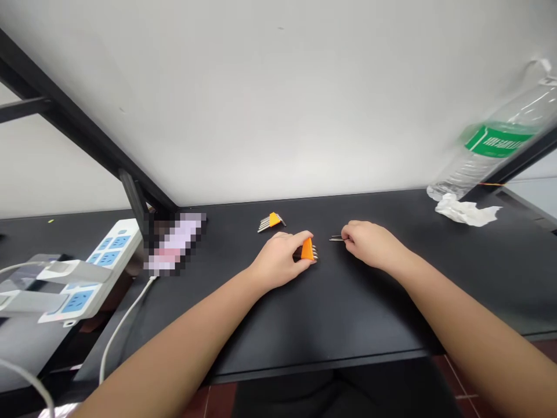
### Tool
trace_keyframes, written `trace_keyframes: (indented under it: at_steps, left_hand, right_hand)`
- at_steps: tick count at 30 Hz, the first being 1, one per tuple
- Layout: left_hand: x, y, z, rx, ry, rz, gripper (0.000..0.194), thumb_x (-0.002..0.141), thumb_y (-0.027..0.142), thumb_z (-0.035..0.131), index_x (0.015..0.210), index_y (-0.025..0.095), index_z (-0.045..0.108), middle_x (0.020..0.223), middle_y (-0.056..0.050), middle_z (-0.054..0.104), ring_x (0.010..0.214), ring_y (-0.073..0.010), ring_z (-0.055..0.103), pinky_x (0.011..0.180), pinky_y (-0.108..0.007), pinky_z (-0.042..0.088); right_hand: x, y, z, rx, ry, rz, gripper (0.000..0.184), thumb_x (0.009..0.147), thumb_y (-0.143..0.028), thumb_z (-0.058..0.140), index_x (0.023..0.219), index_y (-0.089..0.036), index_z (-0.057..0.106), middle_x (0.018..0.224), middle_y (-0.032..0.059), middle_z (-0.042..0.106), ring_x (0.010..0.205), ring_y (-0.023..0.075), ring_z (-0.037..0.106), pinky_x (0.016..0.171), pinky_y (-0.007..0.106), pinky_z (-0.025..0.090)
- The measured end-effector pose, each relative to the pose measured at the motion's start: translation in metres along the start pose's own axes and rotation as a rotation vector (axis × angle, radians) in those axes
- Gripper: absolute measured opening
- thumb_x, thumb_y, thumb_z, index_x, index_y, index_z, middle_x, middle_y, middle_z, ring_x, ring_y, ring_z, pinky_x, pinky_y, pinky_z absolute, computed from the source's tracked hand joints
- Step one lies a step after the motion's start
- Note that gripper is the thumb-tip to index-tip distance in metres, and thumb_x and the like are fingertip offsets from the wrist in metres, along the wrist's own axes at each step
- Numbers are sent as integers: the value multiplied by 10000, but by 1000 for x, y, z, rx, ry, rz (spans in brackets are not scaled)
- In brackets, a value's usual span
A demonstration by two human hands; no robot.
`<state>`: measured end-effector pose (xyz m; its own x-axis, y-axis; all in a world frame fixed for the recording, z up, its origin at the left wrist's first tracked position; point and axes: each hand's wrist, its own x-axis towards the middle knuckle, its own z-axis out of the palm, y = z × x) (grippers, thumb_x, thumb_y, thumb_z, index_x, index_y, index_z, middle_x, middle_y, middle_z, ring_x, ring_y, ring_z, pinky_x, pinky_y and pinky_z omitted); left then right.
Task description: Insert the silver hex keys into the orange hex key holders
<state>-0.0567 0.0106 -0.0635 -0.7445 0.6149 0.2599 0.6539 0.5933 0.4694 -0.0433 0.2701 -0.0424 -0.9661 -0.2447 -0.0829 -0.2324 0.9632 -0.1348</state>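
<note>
My left hand [282,258] grips an orange hex key holder [308,249] between thumb and fingers, just above or on the black table. Short metal key ends stick out of the holder's right side. To the right, my right hand [365,241] is closed in a pinch at the table surface. Thin metal hex keys [336,238] project leftward from its fingertips; the rest of them is hidden by the fingers. Behind my left hand lies a second orange holder [274,219] filled with several hex keys, apart from both hands.
A large clear bottle [496,139] with a green label stands at the back right, beside a crumpled white tissue [467,210]. At left are a white power strip [108,255] with plugged-in chargers, a white cable [126,319] and a blurred-out phone-like object [178,241]. A white wall rises behind the black table [270,342].
</note>
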Motion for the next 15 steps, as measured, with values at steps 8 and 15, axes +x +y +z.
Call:
trace_keyframes:
  at_steps: [8,15]
  left_hand:
    - [0,-1,2,17,-3,-4,476,842,395,736,1276,241,616,908,-32,711,880,-217,676,797,-317,555]
    - [1,-1,2,30,34,26,461,841,378,736,1266,241,620,903,-28,717,862,-212,679,797,-320,551]
  right_hand:
    - [-5,-6,1,-133,27,-67,182,894,-141,495,747,-181,594,876,59,657,674,161,563,557,296,279]
    - [-7,-9,-1,-103,178,-128,129,888,-132,517,793,-183,588,918,46,628,610,125,494,543,282,276]
